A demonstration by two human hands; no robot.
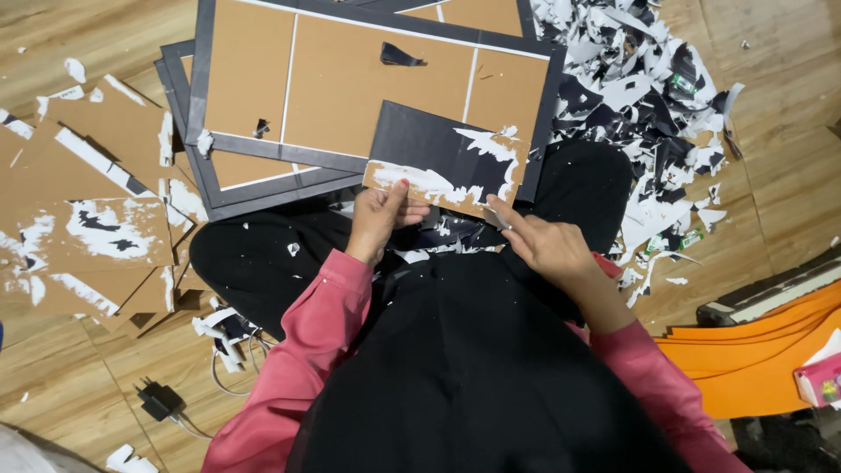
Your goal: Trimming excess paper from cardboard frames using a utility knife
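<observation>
Over lap: cardboard panel (447, 166) long axis left-right; left hand (378, 219) pinching edge, right hand (547, 245) gripping corner

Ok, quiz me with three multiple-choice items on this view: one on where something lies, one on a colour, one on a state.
1. Where does the heap of torn paper scraps lie?
A. to the person's right on the floor
B. on the orange sheets
C. under the charger

2. What colour are the sleeves?
A. green
B. pink
C. white

3. How is the small board piece covered?
A. fully wrapped in dark paper
B. bare of all paper
C. partly stripped, brown card showing

Answers: 1 A, the scraps spread over the wood floor on the right. 2 B, both arms show pink cloth. 3 C, the left hand holds its lower edge, the right hand touches the lower right edge, and brown card shows beside dark and white remnants.
</observation>
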